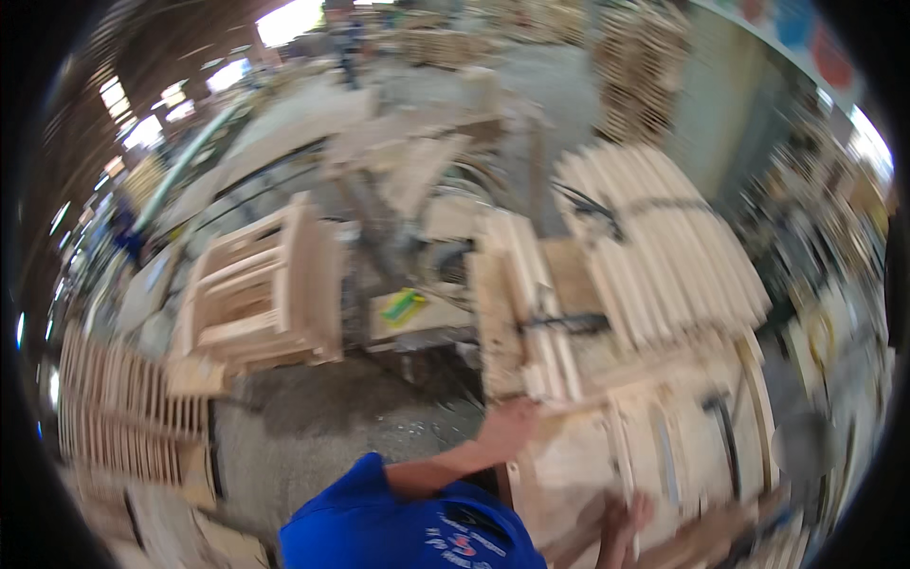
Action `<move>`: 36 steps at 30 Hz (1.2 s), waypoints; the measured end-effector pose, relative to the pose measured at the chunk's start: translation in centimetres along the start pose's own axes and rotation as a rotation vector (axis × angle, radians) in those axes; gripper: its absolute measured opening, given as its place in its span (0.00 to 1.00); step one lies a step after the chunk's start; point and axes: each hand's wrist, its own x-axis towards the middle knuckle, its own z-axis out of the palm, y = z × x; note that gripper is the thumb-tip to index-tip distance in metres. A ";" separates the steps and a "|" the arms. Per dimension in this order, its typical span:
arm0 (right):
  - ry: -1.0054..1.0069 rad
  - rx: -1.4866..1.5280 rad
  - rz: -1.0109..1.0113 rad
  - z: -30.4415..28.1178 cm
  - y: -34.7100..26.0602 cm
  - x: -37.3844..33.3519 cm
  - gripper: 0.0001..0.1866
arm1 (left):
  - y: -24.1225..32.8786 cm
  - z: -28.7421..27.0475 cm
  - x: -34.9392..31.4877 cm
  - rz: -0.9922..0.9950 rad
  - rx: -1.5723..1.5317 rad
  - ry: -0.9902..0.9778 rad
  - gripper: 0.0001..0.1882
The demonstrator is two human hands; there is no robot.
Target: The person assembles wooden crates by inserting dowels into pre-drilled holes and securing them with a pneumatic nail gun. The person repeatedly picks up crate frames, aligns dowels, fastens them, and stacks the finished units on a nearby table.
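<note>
Motion blurs the picture. My left hand (510, 429) reaches from a blue sleeve to the near left corner of a pale wooden bench top (569, 455). It is close to the near ends of long wooden strips (536, 303); its fingers are smeared. Farther right and nearer to me, my right hand (627, 517) is low over the bench top, beside a narrow wooden strip (621, 446). Whether that hand grips the strip cannot be made out. A dark bar-like handle (722, 427) lies on the bench's right part.
A row of wooden slats (664, 242) lies beyond the bench top. Stacked wooden frames (261, 289) stand at left, above a slatted stack (128, 408). A green and yellow object (403, 304) rests on a small board. A tall wood pile (640, 71) rises at the back.
</note>
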 end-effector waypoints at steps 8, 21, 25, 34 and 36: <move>-0.136 -0.050 0.302 -10.0 -6.2 4.2 0.34 | -0.7 -1.9 -3.5 0.115 -0.326 0.276 0.24; 0.196 -0.659 0.551 -36.5 9.6 4.0 0.22 | 3.3 0.2 0.4 0.211 -0.556 0.142 0.16; 0.172 -0.642 0.488 -37.0 12.6 6.5 0.22 | 4.5 0.4 0.4 0.197 -0.593 0.081 0.15; -0.006 -0.587 0.509 -39.4 21.3 17.2 0.34 | 3.7 0.0 0.0 0.179 -0.599 0.092 0.15; -0.137 -0.479 0.383 -42.5 23.6 17.6 0.33 | 4.1 1.1 0.2 0.164 -0.658 0.132 0.16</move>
